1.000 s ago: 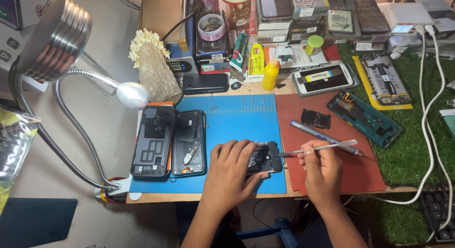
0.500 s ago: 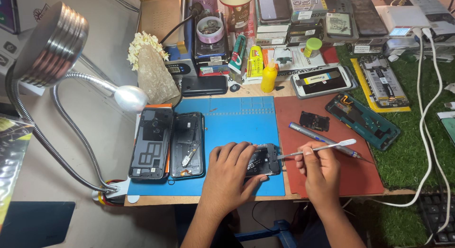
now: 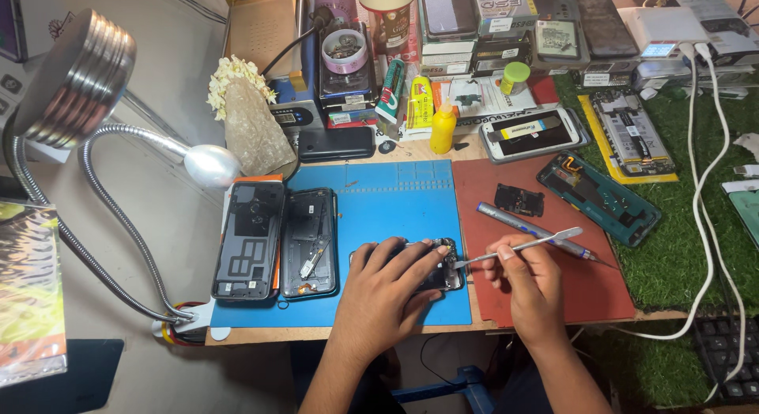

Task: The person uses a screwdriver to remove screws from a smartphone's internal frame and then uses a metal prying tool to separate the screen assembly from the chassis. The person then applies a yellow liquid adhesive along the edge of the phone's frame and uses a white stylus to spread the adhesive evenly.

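My left hand lies on top of a small black opened phone part at the right edge of the blue work mat and holds it down. My right hand grips a thin metal spudger, whose tip touches the right end of that part. A grey pen-shaped screwdriver lies on the red mat just behind my right hand.
Two opened phone bodies lie on the left of the blue mat. A small black module and a green phone frame are on the red mat. A gooseneck lamp, a yellow bottle, boxes and white cables crowd the back and sides.
Both hands stay on the phone part; the spudger has tilted slightly and its tip has worked along the part's right end. The view shifted a little.
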